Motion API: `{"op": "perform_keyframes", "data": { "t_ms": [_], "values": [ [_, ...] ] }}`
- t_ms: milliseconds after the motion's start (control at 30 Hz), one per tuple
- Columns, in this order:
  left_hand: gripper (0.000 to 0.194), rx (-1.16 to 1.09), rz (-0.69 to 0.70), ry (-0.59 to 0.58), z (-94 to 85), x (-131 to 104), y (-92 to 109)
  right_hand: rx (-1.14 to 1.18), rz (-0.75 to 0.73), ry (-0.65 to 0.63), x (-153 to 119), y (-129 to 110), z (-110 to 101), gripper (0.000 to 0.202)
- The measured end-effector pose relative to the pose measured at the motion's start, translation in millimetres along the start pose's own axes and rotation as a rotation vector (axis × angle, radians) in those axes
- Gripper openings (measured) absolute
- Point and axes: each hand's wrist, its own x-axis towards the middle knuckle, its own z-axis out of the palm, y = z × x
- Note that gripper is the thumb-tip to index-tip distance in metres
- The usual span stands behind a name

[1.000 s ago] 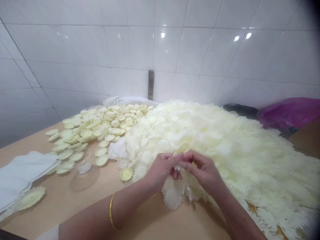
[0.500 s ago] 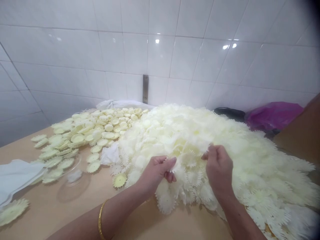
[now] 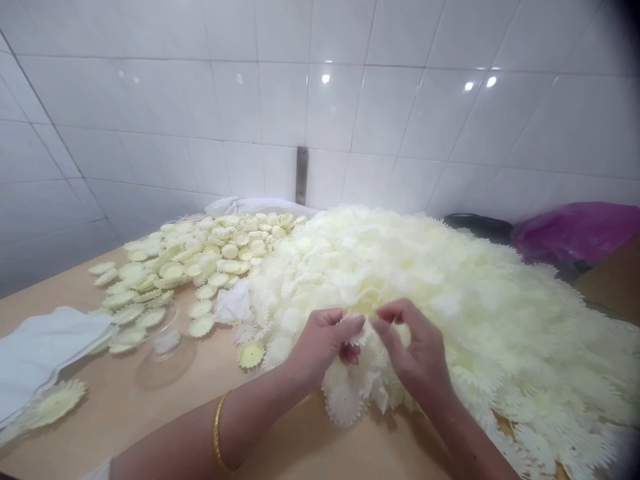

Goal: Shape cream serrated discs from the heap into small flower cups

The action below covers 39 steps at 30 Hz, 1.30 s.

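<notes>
My left hand (image 3: 323, 343), with a gold bangle (image 3: 218, 432) on the wrist, pinches a small pale disc with a toothed edge (image 3: 357, 338) between thumb and fingers. Close to its right side is my right hand (image 3: 419, 350), thumb and forefinger nearly together beside the disc. Anything in that pinch is too small to make out. Both hands are over the near edge of a large heap of thin, whitish, toothed fabric discs (image 3: 465, 287). One yellower disc (image 3: 251, 355) lies left of the heap.
Thicker stacked yellowish discs (image 3: 173, 272) spread at the left of the table (image 3: 210, 393). White sheets (image 3: 47, 350), a clear round dish (image 3: 167, 360) and a crumpled white scrap (image 3: 233, 303) lie nearby. Behind are a tiled wall (image 3: 200, 100) and a purple bag (image 3: 575, 230).
My right hand has moved left, from over the heap to right beside my left hand. The left hand keeps its pinch on the disc. The whole view has shifted slightly.
</notes>
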Motion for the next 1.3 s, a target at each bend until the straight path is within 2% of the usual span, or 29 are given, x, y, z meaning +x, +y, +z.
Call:
{"op": "perform_keyframes", "data": {
  "t_ms": [100, 233, 333, 433, 600, 800, 900, 1000, 1133, 1233, 1300],
  "values": [
    [0.035, -0.028, 0.014, -0.006, 0.1, 0, 0, 0.056, 0.054, -0.125, -2, -4, 5, 0.018],
    [0.036, -0.042, -0.036, -0.026, 1.5, -1, 0, 0.147, 0.155, -0.224, -1, -6, 6, 0.016],
    [0.042, -0.033, -0.070, -0.078, 2.4, -1, 0, 0.192, 0.164, -0.284, 1, -5, 4, 0.016],
    [0.051, -0.044, -0.112, -0.124, 1.8, 0, 1, 0.213, 0.148, -0.290, 1, -3, 3, 0.015],
    [0.032, -0.055, -0.093, -0.195, -2.1, 1, 1, 0.172, 0.138, -0.247, 1, -1, 2, 0.020],
    [0.028, -0.079, -0.075, -0.224, -2.3, 2, -2, 0.321, 0.281, -0.245, 2, -5, 0, 0.031],
    [0.030, -0.088, -0.070, -0.230, 0.1, 2, -2, 0.278, 0.332, -0.124, 1, -7, 3, 0.033],
    [0.033, -0.084, -0.061, -0.202, 1.0, 1, -2, 0.146, 0.369, 0.079, 2, -4, 1, 0.033],
    [0.031, -0.089, -0.030, -0.108, -2.0, 1, -1, -0.005, 0.441, 0.357, 9, 8, -11, 0.029],
    [0.029, -0.087, -0.026, -0.054, -3.8, 3, -1, -0.066, 0.402, 0.378, 11, 16, -17, 0.018],
    [0.028, -0.073, -0.032, -0.032, -3.8, 4, -1, -0.103, 0.315, 0.335, 10, 18, -15, 0.022]
  ]
}}
